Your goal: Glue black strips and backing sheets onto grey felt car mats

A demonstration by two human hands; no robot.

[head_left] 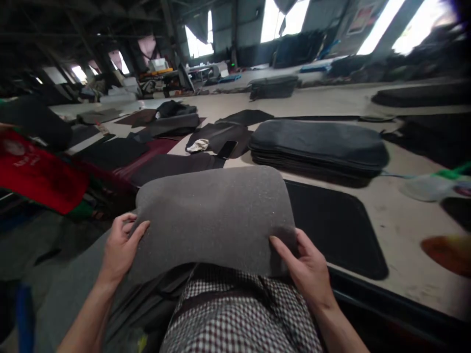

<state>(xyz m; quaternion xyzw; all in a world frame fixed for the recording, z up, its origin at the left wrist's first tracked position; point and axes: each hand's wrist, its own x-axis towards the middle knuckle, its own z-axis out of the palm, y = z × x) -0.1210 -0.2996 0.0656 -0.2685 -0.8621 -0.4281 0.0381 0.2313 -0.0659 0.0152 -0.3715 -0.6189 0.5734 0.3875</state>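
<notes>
— Head view: pale work floor (401, 220) first. Spread with what?
— Stack of dark mats (318, 147) well beyond the grey felt mat (213, 220); single black mat (333, 230) just right of it.
— And the grey felt mat itself?
— Raised over the lap, above a checked shirt (239, 318).
— Gripped how?
— Left hand (119, 247) pinching its left edge, right hand (309, 269) pinching its lower right corner, fingers closed on felt.

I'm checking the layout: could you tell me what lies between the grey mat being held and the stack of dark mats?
In the head view, bare table top.
</notes>
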